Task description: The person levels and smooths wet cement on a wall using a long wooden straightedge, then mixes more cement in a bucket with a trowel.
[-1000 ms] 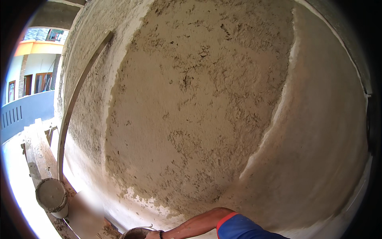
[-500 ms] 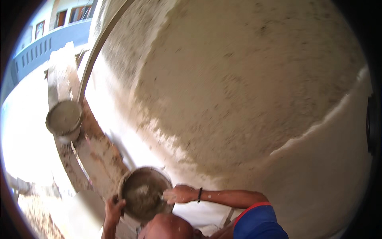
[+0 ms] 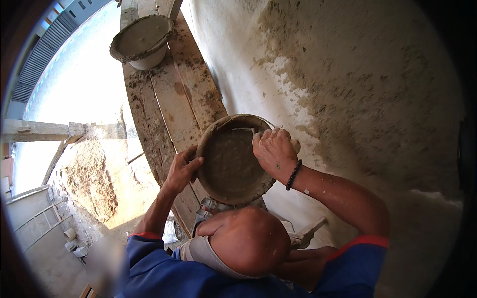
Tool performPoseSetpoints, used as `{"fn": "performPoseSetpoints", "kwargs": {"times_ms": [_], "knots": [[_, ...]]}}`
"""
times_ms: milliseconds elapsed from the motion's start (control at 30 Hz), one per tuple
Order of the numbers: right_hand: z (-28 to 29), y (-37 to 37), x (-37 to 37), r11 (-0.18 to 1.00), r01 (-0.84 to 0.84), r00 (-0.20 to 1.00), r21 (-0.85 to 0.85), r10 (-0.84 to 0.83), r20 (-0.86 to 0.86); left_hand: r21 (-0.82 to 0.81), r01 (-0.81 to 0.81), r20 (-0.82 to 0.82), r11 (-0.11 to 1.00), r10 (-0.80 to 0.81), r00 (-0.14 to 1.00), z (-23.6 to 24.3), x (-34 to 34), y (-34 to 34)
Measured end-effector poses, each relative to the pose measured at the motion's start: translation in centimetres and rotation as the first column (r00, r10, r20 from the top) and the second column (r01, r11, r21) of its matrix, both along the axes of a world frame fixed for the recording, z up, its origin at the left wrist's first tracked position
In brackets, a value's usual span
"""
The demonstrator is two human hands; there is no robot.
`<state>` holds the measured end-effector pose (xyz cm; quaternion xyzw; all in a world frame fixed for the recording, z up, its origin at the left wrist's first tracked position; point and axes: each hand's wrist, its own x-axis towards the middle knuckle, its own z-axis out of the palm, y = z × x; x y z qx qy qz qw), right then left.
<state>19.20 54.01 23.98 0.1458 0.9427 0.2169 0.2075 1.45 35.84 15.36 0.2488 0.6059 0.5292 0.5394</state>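
Your left hand (image 3: 183, 170) clamps the rim of the round mortar-caked pan (image 3: 231, 160) above the wooden plank scaffold (image 3: 171, 102); right hand (image 3: 273, 150) curls around a trowel inside; a slipping grip could tip it off

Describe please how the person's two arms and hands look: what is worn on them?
Both forearms are bare. The right hand has a black bead bracelet at the wrist and grey mortar smears on the fingers. The left hand wears nothing. Short blue sleeves with a red-orange hem cover the upper arms.
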Motion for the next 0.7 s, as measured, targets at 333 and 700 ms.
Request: {"fn": "performPoseSetpoints", "kwargs": {"times_ms": [333,700], "knots": [[-0.8,2.7,0.8,0.857,0.137,0.969,-0.496,-0.013,0.246,-0.057,-0.018,0.005,0.998,0.018,1.0,0.1,0.7,0.6],[-2.2,0.9,7.0,0.182,0.388,0.861,-0.904,-0.42,0.285,-0.038,-0.017,-0.025,0.999,0.016,1.0,0.0,0.1,0.5]]}}
